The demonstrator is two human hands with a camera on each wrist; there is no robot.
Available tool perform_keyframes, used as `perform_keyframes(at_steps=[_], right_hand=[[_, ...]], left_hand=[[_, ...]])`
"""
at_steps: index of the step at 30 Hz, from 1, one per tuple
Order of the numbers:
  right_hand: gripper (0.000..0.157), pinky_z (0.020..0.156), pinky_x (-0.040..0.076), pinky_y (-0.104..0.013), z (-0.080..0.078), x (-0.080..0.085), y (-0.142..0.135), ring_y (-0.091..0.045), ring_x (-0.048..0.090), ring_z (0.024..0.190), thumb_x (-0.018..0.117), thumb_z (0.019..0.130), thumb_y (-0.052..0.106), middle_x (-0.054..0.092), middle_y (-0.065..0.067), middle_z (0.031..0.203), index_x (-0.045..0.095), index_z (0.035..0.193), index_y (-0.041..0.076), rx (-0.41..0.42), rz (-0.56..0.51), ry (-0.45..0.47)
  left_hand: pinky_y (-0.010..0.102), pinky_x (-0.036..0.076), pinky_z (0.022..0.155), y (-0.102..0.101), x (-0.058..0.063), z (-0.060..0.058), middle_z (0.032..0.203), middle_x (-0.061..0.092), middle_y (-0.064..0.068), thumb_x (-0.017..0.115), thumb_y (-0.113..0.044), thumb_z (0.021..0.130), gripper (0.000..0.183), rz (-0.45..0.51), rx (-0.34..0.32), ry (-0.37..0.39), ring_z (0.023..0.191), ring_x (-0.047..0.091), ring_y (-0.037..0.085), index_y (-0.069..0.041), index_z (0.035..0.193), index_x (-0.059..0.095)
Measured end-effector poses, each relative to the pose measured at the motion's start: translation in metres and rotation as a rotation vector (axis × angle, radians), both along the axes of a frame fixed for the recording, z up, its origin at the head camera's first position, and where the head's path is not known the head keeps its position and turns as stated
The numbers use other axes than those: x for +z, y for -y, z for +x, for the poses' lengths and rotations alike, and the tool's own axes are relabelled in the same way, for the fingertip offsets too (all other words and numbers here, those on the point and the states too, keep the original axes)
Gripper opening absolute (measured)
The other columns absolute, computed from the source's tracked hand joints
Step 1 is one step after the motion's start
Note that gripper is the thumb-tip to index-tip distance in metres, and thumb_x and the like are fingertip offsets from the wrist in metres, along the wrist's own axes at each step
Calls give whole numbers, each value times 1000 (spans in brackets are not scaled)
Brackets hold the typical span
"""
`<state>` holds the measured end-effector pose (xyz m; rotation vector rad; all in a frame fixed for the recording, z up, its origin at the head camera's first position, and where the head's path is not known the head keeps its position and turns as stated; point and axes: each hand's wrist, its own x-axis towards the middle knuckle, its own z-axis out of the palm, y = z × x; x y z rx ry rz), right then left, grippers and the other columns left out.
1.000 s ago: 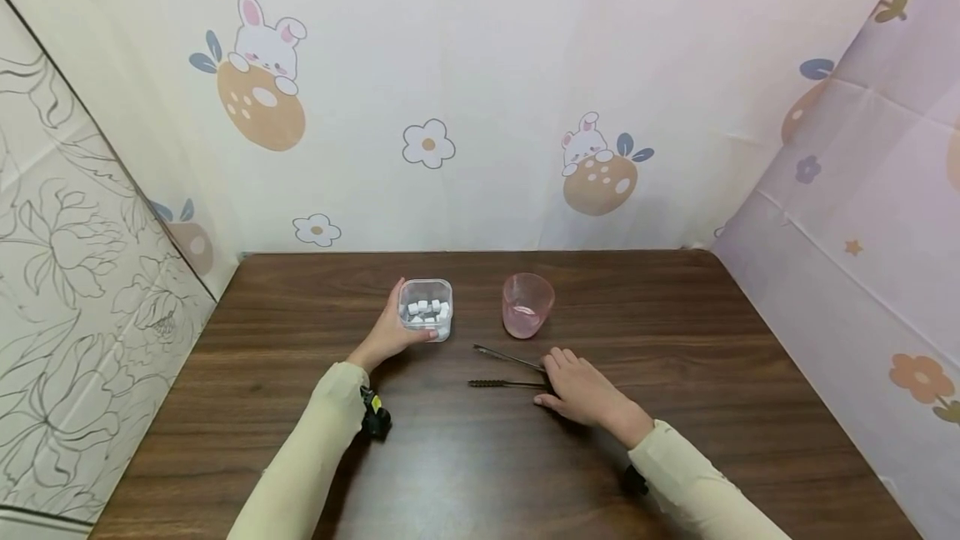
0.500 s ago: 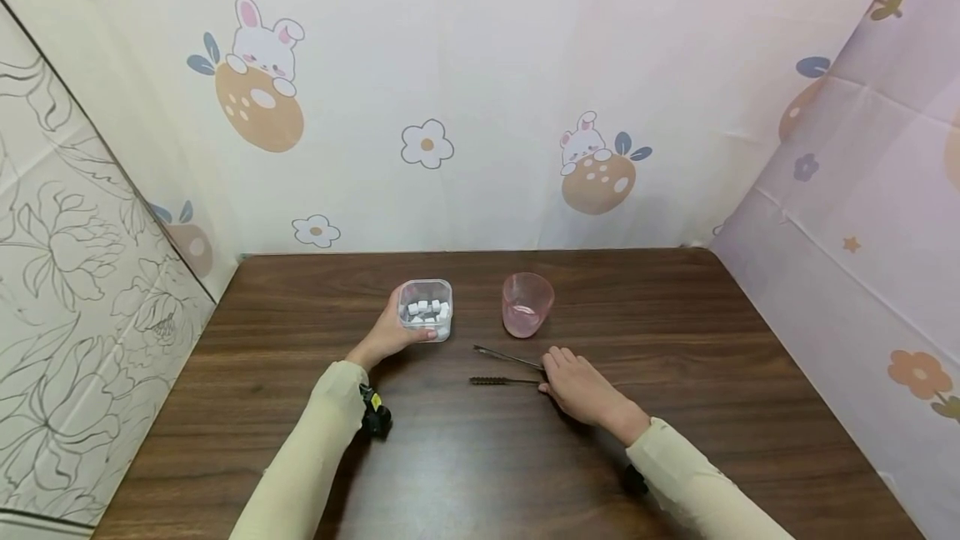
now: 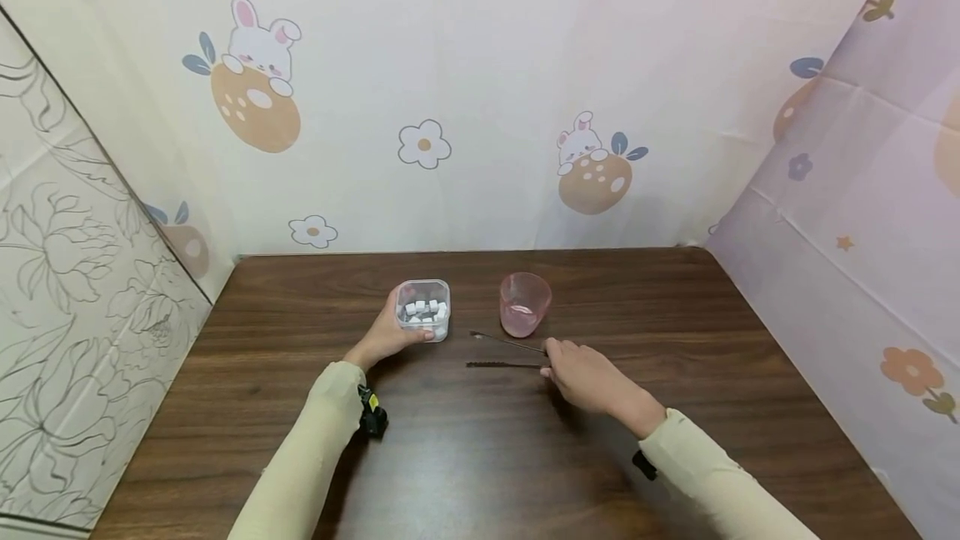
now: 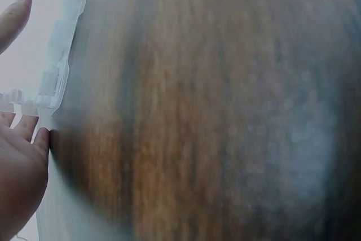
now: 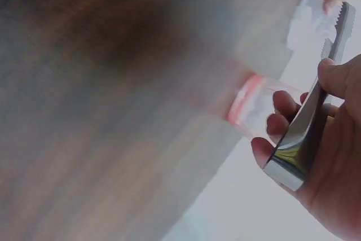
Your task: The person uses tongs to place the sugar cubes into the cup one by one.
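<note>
A clear plastic box [image 3: 423,323] holding several small white cubes [image 3: 420,307] stands on the table. My left hand [image 3: 386,332] grips it from its left, thumb along the near side; the left wrist view shows the box's side [image 4: 62,55] at the far left. Metal tongs [image 3: 510,365] with serated arms are held in my right hand [image 3: 588,373], their tips apart and pointing left, nothing between them. In the right wrist view the tongs' bent end [image 5: 287,167] lies across the palm, fingers curled round it. Beyond the tongs stands a pink see-through cup [image 3: 525,305].
The dark wood table [image 3: 450,457] reaches back to a printed cloth wall [image 3: 487,190]. More cloth hangs along the left and right sides. A dark camera strap [image 3: 372,411] sits on the left wrist.
My right hand has taken hold of the tongs and raised them a little, their tips shifting toward the cup. The left hand stays at the box.
</note>
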<state>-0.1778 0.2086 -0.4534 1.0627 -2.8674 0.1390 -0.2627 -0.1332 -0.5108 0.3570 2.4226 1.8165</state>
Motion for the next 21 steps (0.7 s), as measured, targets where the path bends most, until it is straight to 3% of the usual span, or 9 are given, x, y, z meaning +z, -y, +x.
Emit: perform_keyframes(at_steps=[5, 8, 12, 21], right_hand=[[22, 47, 36, -26, -1, 20, 4, -8, 39, 53, 59, 95, 20, 39, 6, 62, 44, 97, 5, 3, 20, -29], [21, 44, 33, -25, -4, 30, 7, -6, 37, 50, 58, 96, 24, 38, 8, 62, 44, 97, 8, 2, 28, -47], [22, 40, 29, -24, -10, 39, 11, -6, 32, 47, 60, 94, 26, 38, 9, 63, 45, 95, 10, 23, 16, -113], [19, 40, 14, -23, -24, 55, 29, -7, 18, 43, 61, 95, 22, 31, 9, 56, 45, 86, 14, 15, -45, -216]], left_hand=[[55, 20, 108, 0, 14, 6, 142, 31, 32, 82, 0, 70, 101, 16, -19, -9, 129, 31, 44, 2, 147, 17], [54, 23, 107, 0, 11, 5, 141, 33, 30, 83, -4, 71, 101, -19, -18, -33, 128, 34, 42, 1, 147, 16], [50, 24, 108, 1, -2, -1, 143, 34, 25, 84, -7, 69, 104, -34, -4, -34, 129, 35, 37, -5, 148, 17], [47, 23, 109, 1, -3, -1, 145, 33, 22, 84, -3, 69, 103, -28, -2, -26, 131, 33, 34, -6, 148, 18]])
